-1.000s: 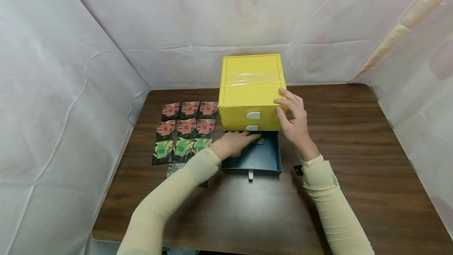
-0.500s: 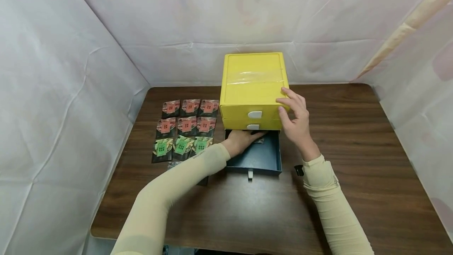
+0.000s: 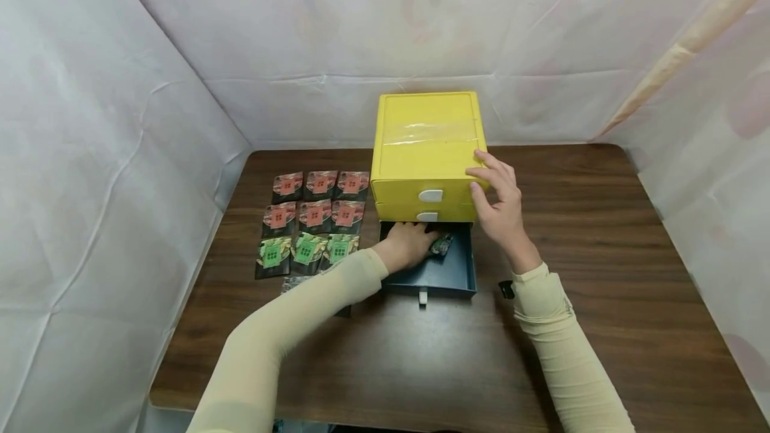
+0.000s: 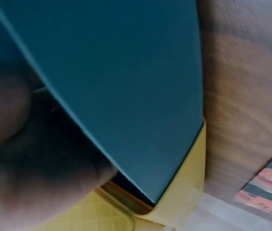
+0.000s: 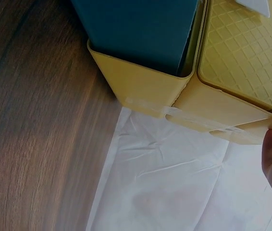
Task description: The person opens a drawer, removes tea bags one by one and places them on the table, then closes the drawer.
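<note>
A yellow drawer unit (image 3: 428,132) stands at the back of the table, its bottom dark blue drawer (image 3: 454,276) pulled out. Inside that drawer, my left hand (image 3: 408,246) pinches a small dark sachet with a green picture (image 3: 442,246), which is tilted up; its far part is hidden by the hand. The left wrist view shows the drawer's side wall (image 4: 126,86) close up, the hand dark and blurred. My right hand (image 3: 502,206) rests its spread fingers on the unit's front right corner, gripping nothing; fingertips (image 5: 269,144) touch the yellow side in the right wrist view.
Left of the unit lie rows of black sachets, red-labelled ones (image 3: 315,214) behind green-labelled ones (image 3: 307,252). Another sachet (image 3: 293,282) is partly under the left sleeve. Two upper drawers with white tabs (image 3: 430,196) are closed. White cloth (image 3: 361,32) hangs behind the table.
My left hand first reached deeper into the drawer, then drew back slightly toward the front with the sachet, which now shows more and tilts. The right hand keeps its place.
</note>
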Tool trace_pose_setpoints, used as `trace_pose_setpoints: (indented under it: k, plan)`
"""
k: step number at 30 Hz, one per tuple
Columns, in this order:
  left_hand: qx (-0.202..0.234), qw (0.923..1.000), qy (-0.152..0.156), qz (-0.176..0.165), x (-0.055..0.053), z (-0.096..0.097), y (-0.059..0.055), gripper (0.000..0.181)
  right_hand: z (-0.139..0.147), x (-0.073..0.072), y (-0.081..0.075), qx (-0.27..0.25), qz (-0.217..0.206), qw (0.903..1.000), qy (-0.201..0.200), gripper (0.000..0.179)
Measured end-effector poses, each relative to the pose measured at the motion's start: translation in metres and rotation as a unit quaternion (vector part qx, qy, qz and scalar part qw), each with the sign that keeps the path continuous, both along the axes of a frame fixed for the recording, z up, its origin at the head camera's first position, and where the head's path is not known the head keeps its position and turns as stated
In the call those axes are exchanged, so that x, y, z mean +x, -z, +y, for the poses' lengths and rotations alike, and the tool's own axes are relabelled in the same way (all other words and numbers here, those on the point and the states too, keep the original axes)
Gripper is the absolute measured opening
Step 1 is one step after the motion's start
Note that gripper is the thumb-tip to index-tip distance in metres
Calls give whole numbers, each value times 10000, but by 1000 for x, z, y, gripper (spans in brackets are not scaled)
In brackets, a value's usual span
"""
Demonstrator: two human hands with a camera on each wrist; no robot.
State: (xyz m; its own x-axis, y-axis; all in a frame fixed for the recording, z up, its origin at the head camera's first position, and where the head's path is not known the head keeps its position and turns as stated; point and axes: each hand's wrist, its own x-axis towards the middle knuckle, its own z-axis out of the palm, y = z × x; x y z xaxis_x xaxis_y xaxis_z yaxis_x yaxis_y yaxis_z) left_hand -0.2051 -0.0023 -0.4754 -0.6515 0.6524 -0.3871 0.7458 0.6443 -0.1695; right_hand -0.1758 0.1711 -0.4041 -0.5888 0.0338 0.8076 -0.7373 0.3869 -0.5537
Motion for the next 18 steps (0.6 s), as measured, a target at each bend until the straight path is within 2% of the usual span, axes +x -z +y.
trace_pose_setpoints:
  k: [3, 6, 10, 14, 18]
  plan:
    - [298, 9993, 204, -43, 1, -2, 1, 36, -1, -1, 0, 74, -32, 10000, -22, 23]
    - [787, 9959, 449, -68, 1, -7, 2, 24, -2, -2, 2, 63, -61, 10000, -17, 23]
    - [1449, 9878, 325, -475, 2, -18, 1, 16, -2, -2, 5, 55, -69, 10000, -5, 23]
    - [1717, 9812, 48, -877, 4, -30, -3, 21, -2, -1, 5, 44, -28, 10000, 8, 24]
    - [2104, 9743, 246, -771, 6, -39, -12, 23, 0, 0, 2, 27, -56, 10000, 50, 24]
